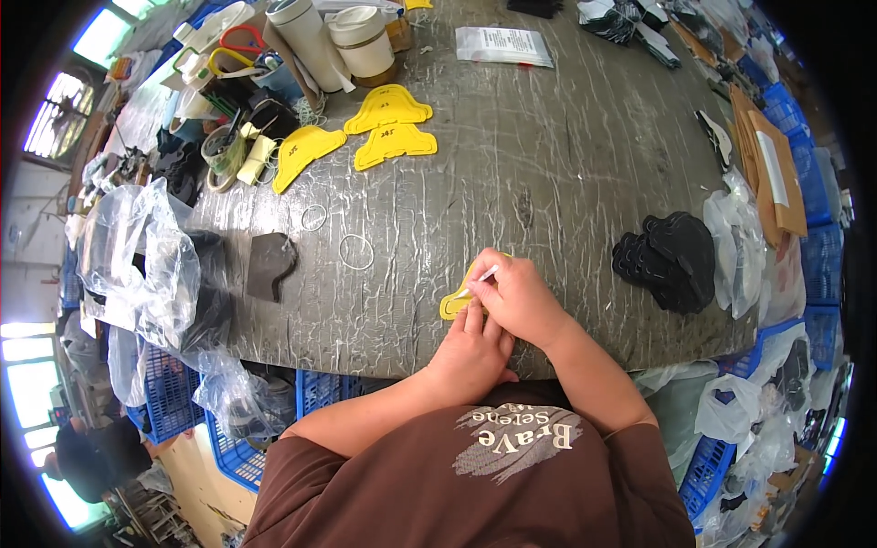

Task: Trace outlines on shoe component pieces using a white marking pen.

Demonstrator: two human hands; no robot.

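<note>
My right hand [523,297] grips a thin white pen [480,279] with its tip on a yellow shaped template [454,302] near the front edge of the grey table [548,164]. My left hand [472,352] lies flat beside it, fingers pressing down on the template, which is mostly hidden under both hands. Three more yellow templates [388,123] with dark markings lie at the far middle of the table.
A stack of black cut pieces [670,258] lies to the right. A dark piece [268,265] and clear plastic bags [137,260] sit at the left. Two rubber bands [355,251], cylindrical containers [343,41], scissors [236,50] and cardboard pieces [776,164] surround the work area. Blue crates [311,393] stand below.
</note>
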